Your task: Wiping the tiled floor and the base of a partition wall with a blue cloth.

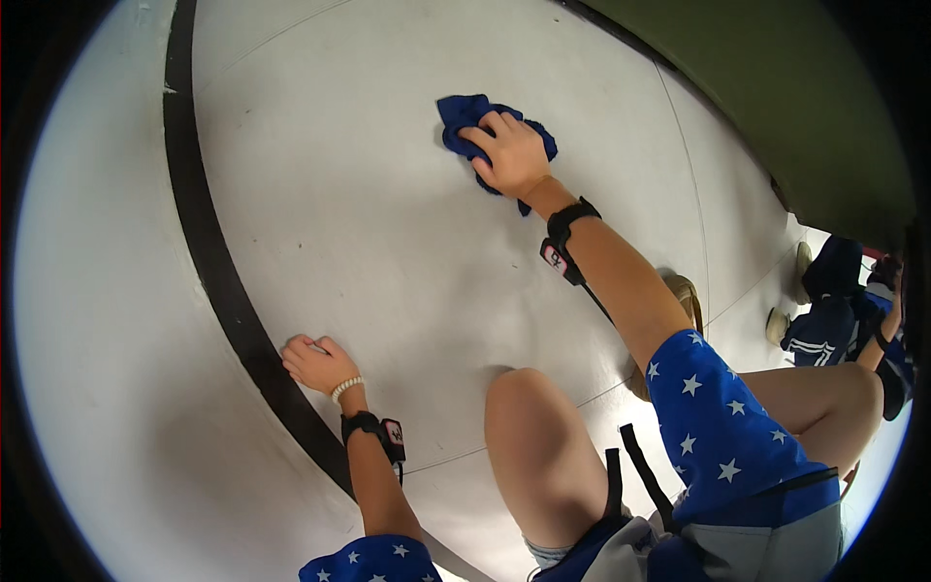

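Observation:
My right hand (513, 153) presses down on a crumpled dark blue cloth (462, 113) lying on the pale tiled floor (378, 196). Its fingers are spread and bent over the cloth, and folds show on both sides of the hand. Farther left and nearer to me, my left hand (320, 364) rests beside the black skirting strip (218, 254) with its fingers curled. Nothing shows in it, though its palm is hidden. Both wrists carry black straps with small devices.
A white wall (94, 291) rises beyond the strip at left. A large dark green surface (785, 94) borders the floor at upper right. Another person (833, 313) in dark trousers is at the far right. My bent knee (534, 436) and a brown shoe (682, 291) are close by.

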### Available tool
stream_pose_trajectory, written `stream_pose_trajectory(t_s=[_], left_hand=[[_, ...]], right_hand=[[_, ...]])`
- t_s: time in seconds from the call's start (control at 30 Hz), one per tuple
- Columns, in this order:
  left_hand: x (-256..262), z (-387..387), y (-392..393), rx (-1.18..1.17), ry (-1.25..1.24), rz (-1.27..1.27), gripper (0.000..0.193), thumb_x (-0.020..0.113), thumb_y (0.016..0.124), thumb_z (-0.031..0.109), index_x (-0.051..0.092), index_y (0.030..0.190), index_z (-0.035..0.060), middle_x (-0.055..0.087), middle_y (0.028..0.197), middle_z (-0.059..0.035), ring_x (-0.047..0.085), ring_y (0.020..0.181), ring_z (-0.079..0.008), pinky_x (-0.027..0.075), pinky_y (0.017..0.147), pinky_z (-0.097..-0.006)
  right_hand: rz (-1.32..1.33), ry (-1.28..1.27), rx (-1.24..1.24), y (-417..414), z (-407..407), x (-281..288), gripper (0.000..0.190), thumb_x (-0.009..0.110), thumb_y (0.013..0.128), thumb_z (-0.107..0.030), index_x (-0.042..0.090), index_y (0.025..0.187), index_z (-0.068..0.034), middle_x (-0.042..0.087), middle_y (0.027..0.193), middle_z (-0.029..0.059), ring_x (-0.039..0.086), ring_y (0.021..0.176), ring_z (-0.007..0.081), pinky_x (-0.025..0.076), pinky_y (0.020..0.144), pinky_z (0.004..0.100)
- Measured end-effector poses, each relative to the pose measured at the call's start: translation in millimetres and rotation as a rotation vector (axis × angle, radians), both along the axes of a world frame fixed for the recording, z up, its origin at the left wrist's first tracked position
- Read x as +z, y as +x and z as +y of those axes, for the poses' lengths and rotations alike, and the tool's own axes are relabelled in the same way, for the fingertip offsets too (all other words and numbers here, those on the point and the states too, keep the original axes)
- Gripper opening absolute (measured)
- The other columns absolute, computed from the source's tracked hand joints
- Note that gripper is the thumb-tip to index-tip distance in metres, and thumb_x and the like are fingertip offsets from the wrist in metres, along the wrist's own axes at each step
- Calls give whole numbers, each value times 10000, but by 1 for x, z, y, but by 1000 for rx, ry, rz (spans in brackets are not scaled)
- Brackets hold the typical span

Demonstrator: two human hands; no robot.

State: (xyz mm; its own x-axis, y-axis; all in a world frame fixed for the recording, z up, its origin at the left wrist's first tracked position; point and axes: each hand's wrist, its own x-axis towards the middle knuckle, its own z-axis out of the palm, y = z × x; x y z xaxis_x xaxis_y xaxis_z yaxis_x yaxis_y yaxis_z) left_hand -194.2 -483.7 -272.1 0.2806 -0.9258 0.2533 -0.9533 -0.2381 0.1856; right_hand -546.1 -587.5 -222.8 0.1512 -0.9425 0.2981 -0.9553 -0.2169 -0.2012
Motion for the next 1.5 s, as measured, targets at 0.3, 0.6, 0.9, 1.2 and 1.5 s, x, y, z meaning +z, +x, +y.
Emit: stream_pose_trajectory(t_s=[0.3, 0.6, 0.9, 1.2, 1.5], left_hand=[[4, -30, -3, -49, 11, 26, 130, 468, 682, 125, 436, 790, 61, 427, 815, -91, 424, 785, -277, 335, 667, -378], [13, -29, -3, -47, 47, -17, 129, 464, 688, 123, 437, 797, 60, 431, 824, -96, 426, 797, -279, 337, 675, -376], [19, -34, -3, -74, -25, -71, 106, 463, 690, 116, 428, 771, 58, 429, 796, -94, 434, 772, -277, 342, 655, -379], [26, -43, -1, -85, -30, -78, 127, 476, 696, 140, 454, 796, 64, 455, 809, -91, 452, 772, -283, 356, 653, -395], [31, -46, 5, -105, -40, -60, 122, 473, 689, 121, 447, 789, 55, 448, 803, -93, 443, 773, -286, 348, 657, -398]], right_hand=[[0, -181, -411, -16, -67, -10, 305, 625, 651, -219, 596, 951, -172, 519, 861, 42, 514, 807, 225, 441, 673, 349], [-11, -180, -433, -13, -50, -6, 329, 620, 647, -213, 593, 974, -181, 524, 861, 46, 509, 811, 232, 437, 683, 352], [-60, -68, -437, -13, 36, 6, 375, 625, 639, -184, 570, 1009, -158, 504, 899, 64, 487, 825, 253, 416, 693, 369], [-56, 36, -617, 4, 103, 12, 405, 621, 616, -168, 565, 1016, -152, 486, 916, 74, 478, 824, 258, 400, 679, 365], [-81, 68, -553, 1, 100, 13, 390, 600, 611, -177, 561, 998, -151, 476, 902, 67, 472, 807, 252, 396, 655, 362]])
